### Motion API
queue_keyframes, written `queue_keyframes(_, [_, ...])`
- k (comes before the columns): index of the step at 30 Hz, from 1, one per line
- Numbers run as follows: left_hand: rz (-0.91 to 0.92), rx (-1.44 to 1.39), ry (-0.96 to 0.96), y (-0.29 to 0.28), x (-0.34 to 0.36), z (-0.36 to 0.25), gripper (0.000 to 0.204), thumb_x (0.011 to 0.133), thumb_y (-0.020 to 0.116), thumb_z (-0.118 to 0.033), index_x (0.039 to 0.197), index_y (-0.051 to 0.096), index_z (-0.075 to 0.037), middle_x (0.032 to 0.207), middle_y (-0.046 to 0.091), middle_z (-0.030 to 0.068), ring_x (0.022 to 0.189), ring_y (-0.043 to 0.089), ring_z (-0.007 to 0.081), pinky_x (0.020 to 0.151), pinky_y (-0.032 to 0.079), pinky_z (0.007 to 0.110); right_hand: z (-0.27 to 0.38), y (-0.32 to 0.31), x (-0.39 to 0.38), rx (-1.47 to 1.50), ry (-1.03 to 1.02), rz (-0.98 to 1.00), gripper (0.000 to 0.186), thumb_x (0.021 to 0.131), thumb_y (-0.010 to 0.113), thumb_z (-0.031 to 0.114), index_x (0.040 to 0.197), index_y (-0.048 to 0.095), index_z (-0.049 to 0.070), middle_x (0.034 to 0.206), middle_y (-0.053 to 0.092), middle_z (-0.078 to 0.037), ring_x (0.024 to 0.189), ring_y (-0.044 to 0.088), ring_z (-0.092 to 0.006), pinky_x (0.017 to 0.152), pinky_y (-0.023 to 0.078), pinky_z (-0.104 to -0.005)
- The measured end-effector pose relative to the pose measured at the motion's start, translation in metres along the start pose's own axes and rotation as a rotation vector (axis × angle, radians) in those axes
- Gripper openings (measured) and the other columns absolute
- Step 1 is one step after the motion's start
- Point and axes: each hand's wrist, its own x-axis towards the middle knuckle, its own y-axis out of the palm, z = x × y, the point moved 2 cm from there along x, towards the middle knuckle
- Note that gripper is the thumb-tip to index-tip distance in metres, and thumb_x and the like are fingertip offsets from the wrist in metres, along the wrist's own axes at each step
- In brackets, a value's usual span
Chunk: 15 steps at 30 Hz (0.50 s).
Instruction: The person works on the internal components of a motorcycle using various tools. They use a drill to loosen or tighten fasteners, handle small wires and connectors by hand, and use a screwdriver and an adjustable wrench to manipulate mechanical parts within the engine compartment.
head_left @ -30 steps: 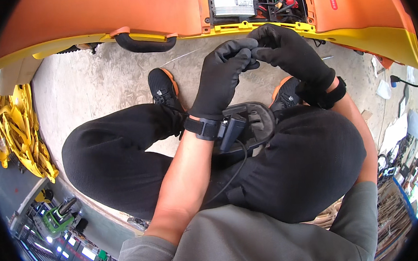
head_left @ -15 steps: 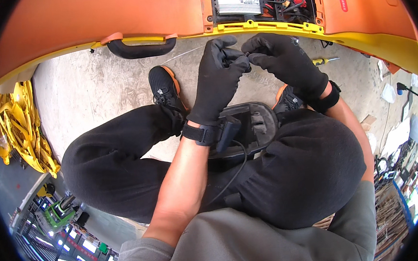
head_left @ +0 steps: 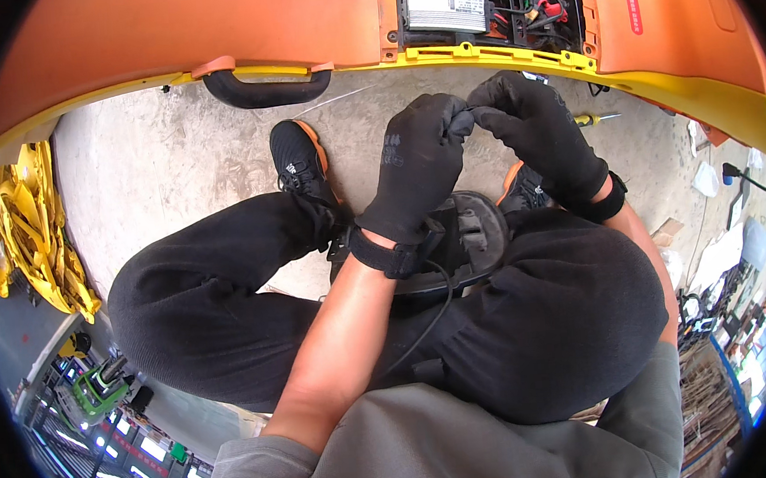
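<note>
Both my hands wear black gloves and meet in front of the orange and yellow vehicle body [head_left: 208,29]. My left hand [head_left: 422,156] is closed, its fingers curled and thumb pinched at the fingertips of the other. My right hand [head_left: 539,126] is closed too, thumb and forefinger pressed together. Whatever lies between the fingertips is too small or hidden to name. Under my wrists, between my legs, rests a black moulded part [head_left: 486,232] with a rounded end and raised ribs inside; my left forearm and wrist strap cover some of it.
Above my hands an open bay holds a silver box [head_left: 445,8] and loose wires [head_left: 549,11]. A black handle [head_left: 268,91] sticks out of the body's edge. On the floor lies a yellow-handled screwdriver [head_left: 590,120]. Yellow parts [head_left: 32,237] are heaped at left; clutter fills the right.
My left hand has turned over, its back now facing up and its fingers curled in more tightly. Both hands have dropped slightly toward me. The view has shifted a little.
</note>
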Motion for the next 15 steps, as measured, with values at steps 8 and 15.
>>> queue_keyframes(8, [0.015,0.033,-0.017,-0.0026,0.0011,-0.0008,0.011,0.084,0.063,-0.008,0.089,0.062,0.002,0.076,0.062,0.0172,0.066,0.061,0.0296,0.061,0.047,0.035,0.0023,0.0009,-0.0001,0.002,-0.006,0.030,0.010,0.087,0.061,0.007,0.093,0.062,-0.001,0.073,0.059,-0.001,0.063,0.052,-0.0074,0.059,0.044,-0.0239])
queue_keyframes(15, [-0.003,0.013,-0.036,-0.0022,0.0008,0.0021,0.011,0.084,0.062,-0.009,0.087,0.061,0.001,0.073,0.061,0.0161,0.063,0.059,0.0271,0.059,0.046,0.034,-0.0034,0.0032,0.0023,0.022,0.002,0.042,0.010,0.088,0.060,0.008,0.093,0.062,0.000,0.073,0.059,-0.001,0.063,0.051,-0.0070,0.059,0.044,-0.0238])
